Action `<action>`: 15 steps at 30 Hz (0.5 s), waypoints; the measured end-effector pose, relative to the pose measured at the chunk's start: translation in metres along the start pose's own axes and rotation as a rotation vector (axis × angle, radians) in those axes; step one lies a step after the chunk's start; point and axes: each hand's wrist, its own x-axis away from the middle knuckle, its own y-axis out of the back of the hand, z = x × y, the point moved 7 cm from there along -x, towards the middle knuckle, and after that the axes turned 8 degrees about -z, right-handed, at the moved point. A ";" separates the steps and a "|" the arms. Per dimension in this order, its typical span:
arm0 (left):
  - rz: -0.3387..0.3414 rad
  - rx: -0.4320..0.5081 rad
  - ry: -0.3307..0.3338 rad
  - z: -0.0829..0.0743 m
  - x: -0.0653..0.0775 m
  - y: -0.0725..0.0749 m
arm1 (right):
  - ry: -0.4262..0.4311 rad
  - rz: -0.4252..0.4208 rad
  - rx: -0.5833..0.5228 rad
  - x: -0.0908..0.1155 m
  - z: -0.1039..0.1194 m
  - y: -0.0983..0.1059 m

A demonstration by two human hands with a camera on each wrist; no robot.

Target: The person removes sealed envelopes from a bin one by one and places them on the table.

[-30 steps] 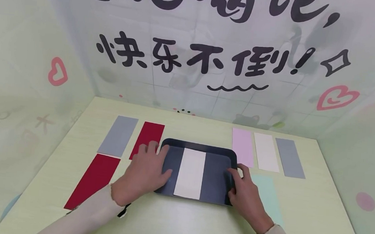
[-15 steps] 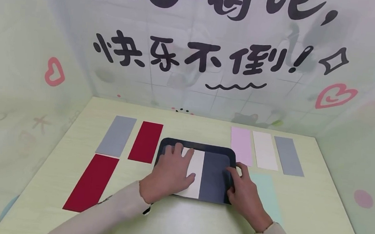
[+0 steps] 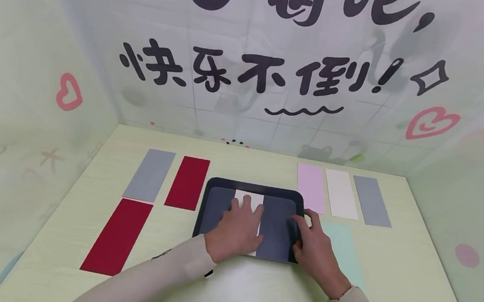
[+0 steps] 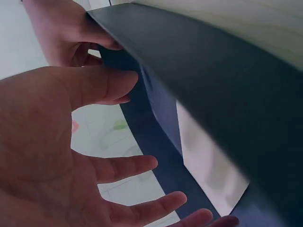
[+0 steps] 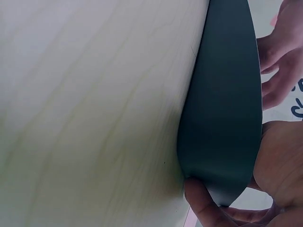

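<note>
A dark blue rectangular tray [image 3: 279, 228] sits in the middle of the table, and a white paper strip [image 3: 255, 198] lies inside it, running front to back. My left hand [image 3: 237, 229] is over this strip with its fingers spread, covering most of it in the head view. In the left wrist view, the fingers stretch over the tray wall [image 4: 199, 71] with nothing held, and the strip shows beyond the wall. My right hand [image 3: 318, 251] grips the tray's right wall, thumb and fingers on either side. The right wrist view shows fingers [image 5: 203, 203] curled round the tray's corner.
Left of the tray lie a grey-blue card [image 3: 149, 174] and two red cards [image 3: 187, 183] [image 3: 117, 236]. To the right are pink [image 3: 311, 188], white [image 3: 342, 194], grey-blue [image 3: 372, 201] and mint [image 3: 343, 246] cards. A printed curtain [image 3: 237, 107] closes off the back.
My left hand has moved right, from the tray's left wall to over the white paper strip. The right hand keeps its grip, and the tray stays in place.
</note>
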 end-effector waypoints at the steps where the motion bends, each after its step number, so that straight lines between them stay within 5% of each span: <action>1: 0.010 0.002 -0.001 -0.001 -0.001 -0.003 | 0.001 -0.001 0.002 0.000 0.000 0.000; 15: 0.021 -0.084 -0.005 -0.005 -0.002 -0.016 | -0.007 0.006 0.003 0.000 0.001 0.000</action>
